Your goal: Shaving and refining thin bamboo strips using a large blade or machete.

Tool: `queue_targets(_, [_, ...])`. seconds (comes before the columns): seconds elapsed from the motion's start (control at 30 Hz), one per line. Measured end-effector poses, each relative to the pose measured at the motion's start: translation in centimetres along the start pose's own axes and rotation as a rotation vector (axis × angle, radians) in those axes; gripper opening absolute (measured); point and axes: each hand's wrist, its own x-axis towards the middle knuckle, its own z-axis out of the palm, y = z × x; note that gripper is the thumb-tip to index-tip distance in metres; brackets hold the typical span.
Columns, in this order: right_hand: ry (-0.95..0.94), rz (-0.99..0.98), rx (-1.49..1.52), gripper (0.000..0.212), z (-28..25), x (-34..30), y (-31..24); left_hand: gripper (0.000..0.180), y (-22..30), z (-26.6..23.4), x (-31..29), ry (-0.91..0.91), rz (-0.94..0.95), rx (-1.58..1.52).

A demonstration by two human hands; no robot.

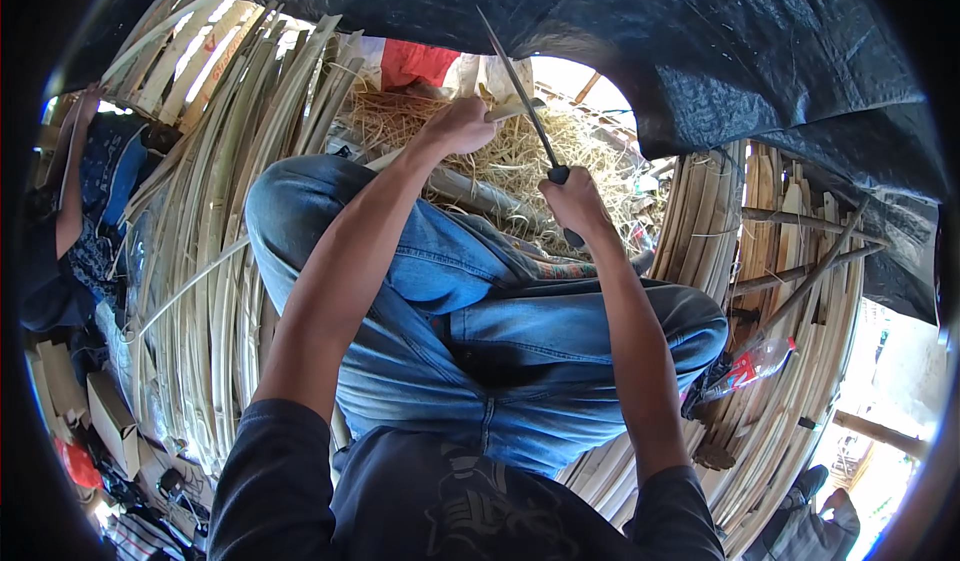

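Note:
My left hand [462, 126] is closed around a pale bamboo strip [512, 109], whose cut end sticks out to the right of my fist. In my right hand [575, 201] is a knife [522, 93] with a dark handle. Its long narrow blade points up and to the left, crossing the strip just beyond my left fist. Whether the edge bites into the strip I cannot tell. Both hands are held out beyond my crossed legs in blue jeans [450, 281]. Below and behind them lies a heap of curly pale shavings [590, 156].
Bamboo slats [200, 261] make a platform at left, with more slats [705, 221] at right. A black tarp [800, 61] hangs over the far side. A plastic bottle [755, 366] with a red label lies at right. Another person [70, 191] is at the far left.

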Motion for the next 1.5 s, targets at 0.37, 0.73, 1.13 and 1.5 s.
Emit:
queue_targets(0.37, [-0.047,0.010,-0.055,0.027,-0.6,-2.1,0.4,0.035,-1.7,0.2,0.6,-0.122,0.124,0.149])
queue_targets(0.73, [0.028,-0.077,0.016,0.026,0.3,1.2,-0.6,0.028,-0.2,1.3,-0.1,-0.140,0.240,0.333])
queue_targets(1.13, [-0.075,0.030,0.005,0.029,-0.8,-2.6,3.0,0.029,0.8,0.0,-1.5,0.024,0.001,0.027])
queue_targets(1.5, [-0.037,-0.083,0.024,0.029,-0.6,-4.1,2.4,0.028,0.6,-2.2,-2.1,0.060,-0.112,0.065])
